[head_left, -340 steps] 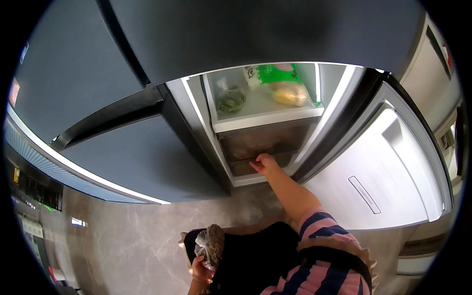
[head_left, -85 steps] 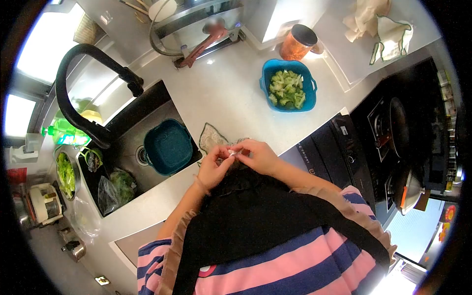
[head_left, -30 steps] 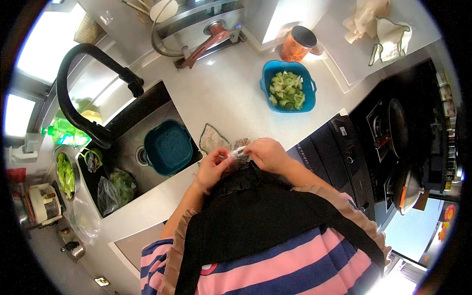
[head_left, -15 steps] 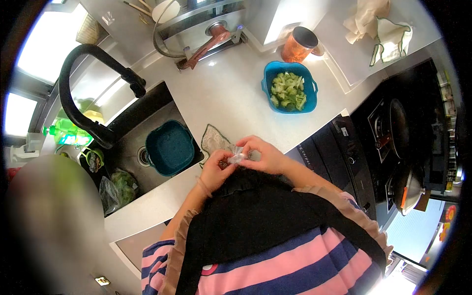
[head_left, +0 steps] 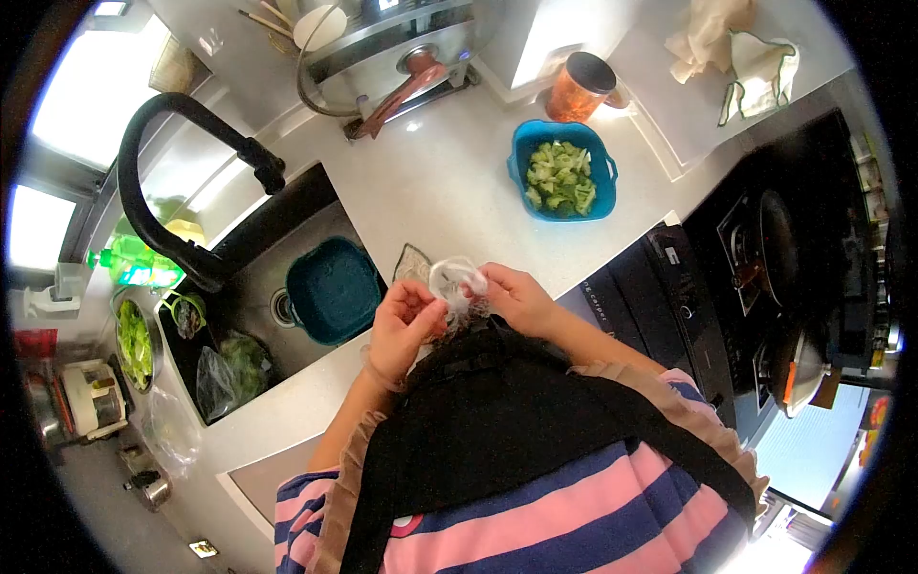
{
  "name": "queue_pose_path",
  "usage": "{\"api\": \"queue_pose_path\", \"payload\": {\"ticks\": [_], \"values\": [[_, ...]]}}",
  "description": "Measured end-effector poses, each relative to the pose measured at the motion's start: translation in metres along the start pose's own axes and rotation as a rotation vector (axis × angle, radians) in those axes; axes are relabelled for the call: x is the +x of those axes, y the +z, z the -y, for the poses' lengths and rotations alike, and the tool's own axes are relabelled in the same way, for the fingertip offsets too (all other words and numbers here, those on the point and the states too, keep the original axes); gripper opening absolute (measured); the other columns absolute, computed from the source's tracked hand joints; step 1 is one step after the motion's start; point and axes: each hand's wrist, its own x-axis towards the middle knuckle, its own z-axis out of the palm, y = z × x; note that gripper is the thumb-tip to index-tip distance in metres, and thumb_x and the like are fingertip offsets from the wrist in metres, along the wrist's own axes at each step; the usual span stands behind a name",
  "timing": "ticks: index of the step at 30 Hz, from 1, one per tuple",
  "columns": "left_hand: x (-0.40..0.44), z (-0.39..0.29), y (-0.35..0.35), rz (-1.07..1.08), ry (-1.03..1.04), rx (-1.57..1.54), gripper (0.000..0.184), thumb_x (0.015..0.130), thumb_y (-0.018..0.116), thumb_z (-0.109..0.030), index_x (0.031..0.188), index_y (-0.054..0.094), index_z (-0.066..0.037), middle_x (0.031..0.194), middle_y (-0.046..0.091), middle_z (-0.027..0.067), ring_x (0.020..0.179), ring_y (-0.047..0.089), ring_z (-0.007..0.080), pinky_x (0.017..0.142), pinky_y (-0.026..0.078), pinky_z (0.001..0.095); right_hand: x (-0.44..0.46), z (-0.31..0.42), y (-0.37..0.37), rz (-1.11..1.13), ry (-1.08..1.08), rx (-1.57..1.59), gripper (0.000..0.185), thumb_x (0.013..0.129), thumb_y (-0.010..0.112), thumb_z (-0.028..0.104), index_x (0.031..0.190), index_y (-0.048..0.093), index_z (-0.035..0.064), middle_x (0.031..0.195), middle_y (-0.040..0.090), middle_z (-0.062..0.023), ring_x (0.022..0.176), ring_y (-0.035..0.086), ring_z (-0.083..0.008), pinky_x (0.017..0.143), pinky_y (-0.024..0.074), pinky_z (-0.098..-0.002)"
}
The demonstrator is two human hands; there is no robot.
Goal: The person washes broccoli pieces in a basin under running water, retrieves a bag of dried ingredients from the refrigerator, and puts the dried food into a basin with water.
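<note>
A clear plastic bag (head_left: 463,285) is held at its top between both hands, at the counter's front edge close to the black apron. My left hand (head_left: 406,323) pinches its left side with curled fingers. On the other side my right hand (head_left: 513,297) grips the twisted plastic, finger and thumb together. The lower part of the bag is mostly hidden by the hands and apron. Just behind my left hand lies a patterned cloth (head_left: 412,264) with a dark green edge.
A blue basket (head_left: 517,153) of broccoli pieces stands on the counter, near an orange jar (head_left: 574,91). At left, the sink (head_left: 251,320) holds a dark teal basket (head_left: 332,291) and bagged greens (head_left: 239,368) under a black faucet (head_left: 129,177). A stove with pans (head_left: 776,251) is at right.
The bag's top, bunched between the fingers before, now stands up as a loose loop, and the hands are slightly farther apart. The earliest frame showed an open fridge; the view is now the counter.
</note>
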Motion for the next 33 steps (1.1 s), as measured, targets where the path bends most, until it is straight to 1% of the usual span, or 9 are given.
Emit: {"api": "queue_pose_path", "payload": {"ticks": [3,9,11,13,16,19,22,27,33], "values": [[0.005,0.001,-0.004,-0.040,0.070,-0.099,0.016,0.084,0.060,-0.006,0.094,0.048,-0.004,0.079,0.057,0.0033,0.066,0.055,0.0096,0.059,0.045,0.0214,0.003,-0.003,0.001,-0.017,0.078,0.281,0.022,0.088,0.054,0.019,0.104,0.057,0.0034,0.089,0.060,-0.0080,0.083,0.056,-0.0158,0.078,0.0452,-0.0282],[0.007,0.010,-0.010,-0.083,0.087,0.087,0.019,0.080,0.060,-0.002,0.096,0.049,-0.004,0.090,0.057,0.0061,0.076,0.057,0.0155,0.066,0.046,0.0253,0.005,-0.002,0.000,0.051,-0.332,-0.304,0.018,0.082,0.060,0.016,0.095,0.058,0.0043,0.093,0.058,-0.0088,0.089,0.056,-0.0197,0.080,0.0444,-0.0299],[0.008,0.007,-0.007,-0.111,0.576,0.906,0.023,0.078,0.061,-0.004,0.099,0.051,-0.004,0.088,0.058,0.0077,0.084,0.057,0.0223,0.076,0.045,0.0277,0.005,-0.001,0.001,0.062,-0.213,-0.221,0.017,0.080,0.062,0.015,0.092,0.057,0.0039,0.092,0.058,-0.0103,0.088,0.057,-0.0236,0.079,0.0450,-0.0317],[0.007,0.007,-0.010,-0.105,0.636,1.017,0.029,0.075,0.062,-0.005,0.102,0.053,-0.005,0.090,0.058,0.0098,0.090,0.055,0.0265,0.082,0.042,0.0287,0.004,0.004,0.001,0.094,-0.146,-0.137,0.016,0.080,0.062,0.015,0.091,0.057,0.0038,0.091,0.059,-0.0106,0.087,0.057,-0.0246,0.078,0.0453,-0.0324],[0.005,0.016,-0.023,0.050,0.425,0.987,0.022,0.079,0.060,-0.004,0.100,0.053,-0.004,0.094,0.057,0.0066,0.089,0.055,0.0210,0.082,0.042,0.0270,0.004,0.010,0.004,0.124,-0.151,-0.121,0.015,0.081,0.061,0.014,0.090,0.057,0.0034,0.088,0.060,-0.0112,0.083,0.058,-0.0245,0.076,0.0458,-0.0324],[0.003,0.013,-0.021,-0.017,0.195,0.581,0.018,0.083,0.058,-0.005,0.100,0.053,-0.004,0.089,0.058,0.0057,0.085,0.056,0.0172,0.080,0.043,0.0286,0.004,0.009,0.003,0.132,-0.163,-0.199,0.013,0.082,0.060,0.014,0.090,0.058,0.0033,0.086,0.061,-0.0103,0.081,0.058,-0.0204,0.075,0.0454,-0.0304],[0.002,-0.015,-0.005,-0.046,0.017,-0.003,0.016,0.088,0.053,-0.008,0.104,0.048,-0.006,0.081,0.053,0.0004,0.071,0.051,0.0072,0.059,0.044,0.0196,0.007,0.017,0.000,0.080,-0.088,-0.152,0.013,0.084,0.059,0.013,0.091,0.059,0.0033,0.084,0.061,-0.0089,0.078,0.057,-0.0170,0.074,0.0453,-0.0288],[0.004,-0.061,0.007,-0.152,0.029,-0.071,0.018,0.089,0.053,-0.013,0.106,0.048,-0.008,0.071,0.052,-0.0049,0.056,0.047,0.0024,0.046,0.036,0.0159,0.017,0.056,-0.016,-0.054,-0.156,-0.080,0.012,0.084,0.058,0.010,0.092,0.059,0.0029,0.086,0.060,-0.0083,0.080,0.057,-0.0155,0.074,0.0453,-0.0272],[-0.002,-0.094,-0.022,-0.223,0.239,-0.157,0.020,0.087,0.055,-0.010,0.106,0.050,-0.008,0.073,0.051,-0.0030,0.059,0.050,0.0051,0.052,0.043,0.0178,0.015,0.071,-0.050,-0.391,-0.313,-0.002,0.011,0.085,0.056,0.005,0.096,0.055,0.0026,0.086,0.059,-0.0049,0.081,0.057,-0.0115,0.076,0.0459,-0.0256]]}}
